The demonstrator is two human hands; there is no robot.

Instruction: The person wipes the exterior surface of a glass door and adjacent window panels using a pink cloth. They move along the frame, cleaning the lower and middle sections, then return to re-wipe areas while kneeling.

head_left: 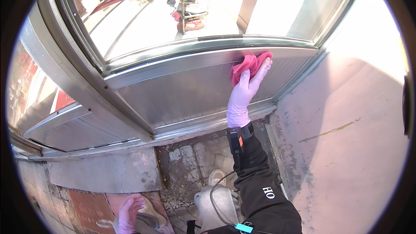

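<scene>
My right hand (249, 86), in a pale pink-lilac glove, is closed on a pink cloth (245, 65). It presses the cloth against the top of the ribbed metal lower panel (186, 87), just under the window frame's bottom rail (208, 42). Part of the cloth is bunched and sticks out past the fingertips. My left hand (130, 211), gloved alike, is low at the left beside my leg. Its fingers are loosely bent, and nothing shows in them.
Above the panel is a large glass pane (143, 26), with a rack (186, 4) and a potted plant behind it. A pink wall (346, 117) stands at the right. Below are broken paving (186, 160), a concrete step (104, 171) and a reddish-brown mat (89, 208).
</scene>
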